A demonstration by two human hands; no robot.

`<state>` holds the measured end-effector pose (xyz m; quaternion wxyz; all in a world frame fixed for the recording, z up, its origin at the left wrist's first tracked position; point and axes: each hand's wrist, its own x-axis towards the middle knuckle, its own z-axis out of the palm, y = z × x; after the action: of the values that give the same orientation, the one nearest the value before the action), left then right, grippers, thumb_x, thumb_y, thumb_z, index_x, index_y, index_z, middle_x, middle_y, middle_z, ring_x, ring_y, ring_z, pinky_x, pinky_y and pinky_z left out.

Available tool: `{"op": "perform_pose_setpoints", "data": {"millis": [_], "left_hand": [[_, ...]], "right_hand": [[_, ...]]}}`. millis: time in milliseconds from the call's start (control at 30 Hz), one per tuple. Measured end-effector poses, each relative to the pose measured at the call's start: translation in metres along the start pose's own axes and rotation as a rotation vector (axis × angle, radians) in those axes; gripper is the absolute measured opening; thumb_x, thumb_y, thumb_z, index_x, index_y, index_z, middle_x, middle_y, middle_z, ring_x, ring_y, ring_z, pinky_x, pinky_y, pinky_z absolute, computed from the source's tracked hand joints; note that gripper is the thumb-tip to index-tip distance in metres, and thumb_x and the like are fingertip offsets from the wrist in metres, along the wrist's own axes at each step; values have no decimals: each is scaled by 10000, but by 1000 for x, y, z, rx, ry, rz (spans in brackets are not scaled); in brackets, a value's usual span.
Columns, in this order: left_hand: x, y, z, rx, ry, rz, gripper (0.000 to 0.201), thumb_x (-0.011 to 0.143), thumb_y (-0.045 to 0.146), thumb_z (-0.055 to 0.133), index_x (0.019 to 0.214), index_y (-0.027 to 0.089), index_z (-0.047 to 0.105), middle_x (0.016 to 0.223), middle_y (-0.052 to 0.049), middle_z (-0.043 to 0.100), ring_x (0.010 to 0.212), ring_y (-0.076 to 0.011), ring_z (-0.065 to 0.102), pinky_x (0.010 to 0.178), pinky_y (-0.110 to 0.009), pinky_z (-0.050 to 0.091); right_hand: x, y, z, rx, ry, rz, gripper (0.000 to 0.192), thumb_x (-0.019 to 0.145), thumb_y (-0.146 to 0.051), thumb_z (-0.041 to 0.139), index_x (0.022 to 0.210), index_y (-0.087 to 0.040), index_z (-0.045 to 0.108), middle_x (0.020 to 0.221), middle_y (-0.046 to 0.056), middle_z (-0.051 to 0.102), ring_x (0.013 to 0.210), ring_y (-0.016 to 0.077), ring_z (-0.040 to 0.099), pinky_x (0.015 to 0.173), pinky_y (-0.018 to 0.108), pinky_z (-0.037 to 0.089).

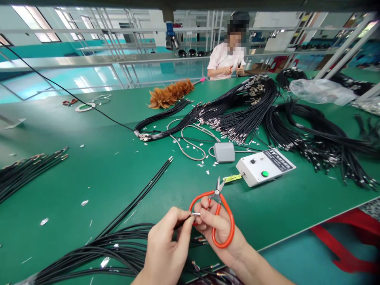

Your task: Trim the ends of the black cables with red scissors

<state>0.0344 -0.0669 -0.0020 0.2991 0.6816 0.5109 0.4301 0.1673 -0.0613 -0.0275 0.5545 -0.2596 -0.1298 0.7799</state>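
Closely, the left hand (pixel 166 245) pinched a thin black cable's metal tip (pixel 195 214) (pointing rightward) against the right hand (pixel 216 227), which gripped orange-handled scissors (pixel 218 213).

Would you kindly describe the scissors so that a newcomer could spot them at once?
On the green table, look at its near edge, just before the white control box. The scissors hang on the right hand; their orange loop handles are unlike anything nearby.
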Motion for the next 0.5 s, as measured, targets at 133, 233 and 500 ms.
{"op": "perform_pose_setpoints", "data": {"millis": [133,233,500], "left_hand": [[-1,-2,0,14,-95,33,134,874,140,553,770,201,611,644,24,632,544,-103,573,550,-169,448],[0,1,0,-60,-87,-38,147,884,165,540,761,201,612,613,27,603,523,-101,540,515,-169,424],[3,3,-3,-384,-153,-392,215,890,323,563,763,164,633,584,15,545,530,-101,470,479,-174,378]], "right_hand": [[3,-5,1,-62,-2,-36,311,656,-185,849,753,-180,553,701,-33,623,615,75,550,612,175,425],[6,-6,-2,-43,1,28,331,635,-197,862,747,-176,551,697,-30,632,600,72,548,600,174,423],[7,5,-5,-5,60,89,293,635,-198,861,721,-161,584,667,-23,624,613,80,555,565,169,405]]}}
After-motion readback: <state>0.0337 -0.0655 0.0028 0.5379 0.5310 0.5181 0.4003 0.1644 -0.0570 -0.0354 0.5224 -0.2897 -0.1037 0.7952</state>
